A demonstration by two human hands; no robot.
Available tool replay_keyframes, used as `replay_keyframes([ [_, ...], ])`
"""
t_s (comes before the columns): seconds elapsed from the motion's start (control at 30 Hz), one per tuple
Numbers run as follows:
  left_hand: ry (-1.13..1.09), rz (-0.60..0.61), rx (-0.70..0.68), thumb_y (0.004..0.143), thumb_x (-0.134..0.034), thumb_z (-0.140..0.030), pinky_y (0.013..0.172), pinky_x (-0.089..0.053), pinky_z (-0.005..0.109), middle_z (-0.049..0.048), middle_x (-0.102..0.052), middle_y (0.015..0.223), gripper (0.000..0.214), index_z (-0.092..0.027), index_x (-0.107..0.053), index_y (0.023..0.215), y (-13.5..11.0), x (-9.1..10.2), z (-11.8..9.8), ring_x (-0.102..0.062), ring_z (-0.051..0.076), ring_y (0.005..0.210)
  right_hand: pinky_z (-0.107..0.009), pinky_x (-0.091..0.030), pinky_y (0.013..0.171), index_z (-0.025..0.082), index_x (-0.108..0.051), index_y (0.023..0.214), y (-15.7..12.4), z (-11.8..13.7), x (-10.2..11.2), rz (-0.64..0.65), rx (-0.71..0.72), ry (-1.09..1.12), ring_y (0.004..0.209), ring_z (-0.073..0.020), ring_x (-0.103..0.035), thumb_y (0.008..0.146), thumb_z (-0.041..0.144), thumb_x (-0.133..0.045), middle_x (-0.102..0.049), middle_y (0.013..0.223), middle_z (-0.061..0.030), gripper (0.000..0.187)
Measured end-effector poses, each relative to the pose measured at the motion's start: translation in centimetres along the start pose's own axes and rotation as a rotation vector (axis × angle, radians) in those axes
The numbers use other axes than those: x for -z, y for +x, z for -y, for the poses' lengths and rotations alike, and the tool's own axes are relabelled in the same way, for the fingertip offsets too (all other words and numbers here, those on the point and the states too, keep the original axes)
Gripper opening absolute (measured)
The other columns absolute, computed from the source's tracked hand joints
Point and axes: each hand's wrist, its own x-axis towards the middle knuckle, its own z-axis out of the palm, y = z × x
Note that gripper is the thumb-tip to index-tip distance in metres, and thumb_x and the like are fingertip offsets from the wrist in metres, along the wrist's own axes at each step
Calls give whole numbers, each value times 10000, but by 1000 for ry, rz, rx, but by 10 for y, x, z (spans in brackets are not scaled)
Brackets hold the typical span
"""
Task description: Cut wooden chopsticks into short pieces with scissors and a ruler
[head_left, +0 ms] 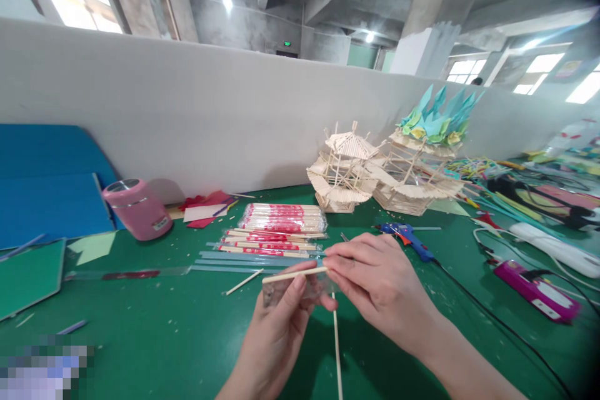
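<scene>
Held above green worktop [187, 340], toward near edge, mid-width: wooden stick [284, 276]. My left hand [287, 325] pinches it with flat translucent piece [272, 294], thumb foremost. My right hand [382, 284] pinches stick's right end. Likely light, stiff, snappable; best gripped near ends, gently.

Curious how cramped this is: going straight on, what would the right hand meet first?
The right hand would likely meet the pale stick at its fingertips, then the left hand; depth is unclear.
</scene>
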Motion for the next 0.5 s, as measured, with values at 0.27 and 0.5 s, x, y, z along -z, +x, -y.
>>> replay_keyframes([
  [0.27,13,-32,1,754,-553,-184,678,-432,266,32,-647,764,142,-189,-644,862,-1,-5,-1,-604,144,612,-319,-297,669,248,-596,922,-1,-1,1,37,-17,32,798,-148,-499,835,219,-461,-626,972,42,163],
  [0.5,37,-63,-7,747,-563,-187,665,-442,264,28,-643,756,136,-183,-636,861,-2,-4,1,-604,144,611,-320,-298,678,236,-604,913,2,-2,1,71,-33,56,804,-157,-503,843,226,-445,-627,967,15,175],
])
